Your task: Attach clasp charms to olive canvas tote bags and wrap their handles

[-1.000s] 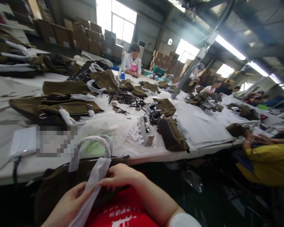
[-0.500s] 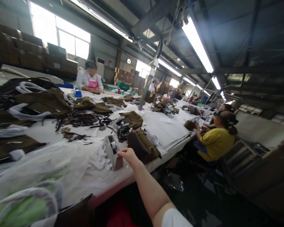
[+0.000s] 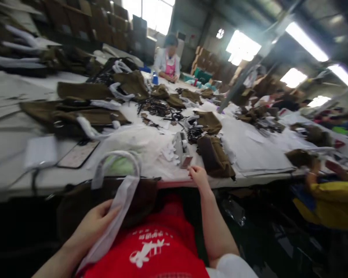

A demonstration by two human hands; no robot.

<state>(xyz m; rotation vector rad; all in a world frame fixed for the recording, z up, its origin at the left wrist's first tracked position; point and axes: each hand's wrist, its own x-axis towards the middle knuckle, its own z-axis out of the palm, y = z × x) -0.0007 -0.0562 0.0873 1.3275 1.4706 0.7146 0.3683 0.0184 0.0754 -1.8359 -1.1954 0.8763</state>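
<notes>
Holding the wrap (image 3: 124,199), likely light, limp and best pinched edgewise, is the left hand (image 3: 100,220); the right hand (image 3: 199,177) pinches, contents unclear.

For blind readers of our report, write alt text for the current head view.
A person's left hand holds a white strip at the handle of a dark bag, while the right hand is just in front of a tape dispenser on a white table. Olive-brown bags lie across it, with a co-worker in a pink apron beyond.
</notes>
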